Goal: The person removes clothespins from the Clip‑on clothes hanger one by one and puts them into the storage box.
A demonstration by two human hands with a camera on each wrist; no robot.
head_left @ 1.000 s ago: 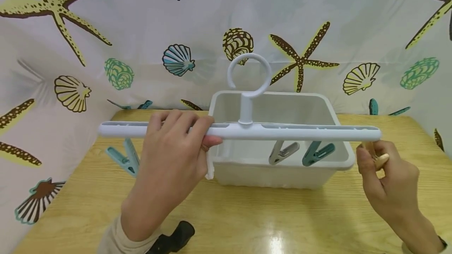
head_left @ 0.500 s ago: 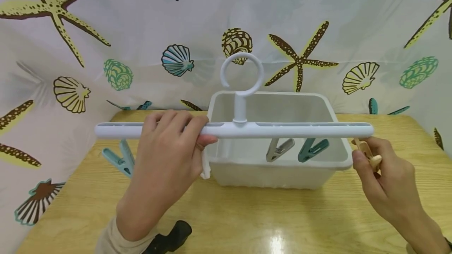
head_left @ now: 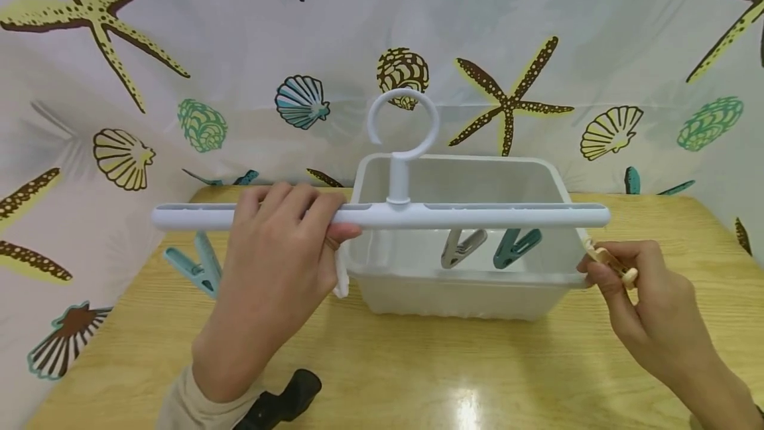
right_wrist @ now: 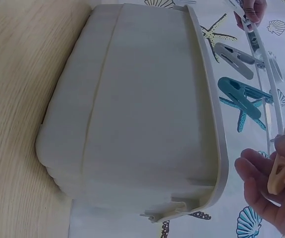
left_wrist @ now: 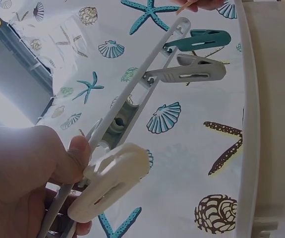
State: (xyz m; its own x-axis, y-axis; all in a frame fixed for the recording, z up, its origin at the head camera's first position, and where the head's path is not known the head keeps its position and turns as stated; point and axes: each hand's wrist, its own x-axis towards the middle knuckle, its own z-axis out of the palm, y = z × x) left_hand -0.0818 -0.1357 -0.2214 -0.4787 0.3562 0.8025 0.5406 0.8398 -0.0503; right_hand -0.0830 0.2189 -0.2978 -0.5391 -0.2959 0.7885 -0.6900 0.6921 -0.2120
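My left hand (head_left: pixel 277 257) grips the white bar of a clip hanger (head_left: pixel 477 216), its ring hook (head_left: pixel 434 118) pointing up. Between thumb and fingers my right hand (head_left: pixel 659 304) pinches a beige clothespin (head_left: pixel 613 264), just below the bar's right end. From the bar hang a grey clothespin (head_left: pixel 462 249), a dark teal clothespin (head_left: pixel 516 249) and a light blue clothespin (head_left: pixel 199 267). A white clothespin (left_wrist: pixel 111 183) sits beside my left thumb, mostly hidden by the hand in the head view.
Behind the hanger a white plastic tub (head_left: pixel 453 297) stands on the wooden table (head_left: pixel 418 370). A black object (head_left: pixel 292 397) shows by the left forearm at the front. A curtain (head_left: pixel 239 32) printed with shells and starfish surrounds the table's back and sides.
The hanger has shifted left in my left hand's grip. The beige clothespin, first upright against the bar's right end, has tilted and moved left with my right hand, now a little below the bar.
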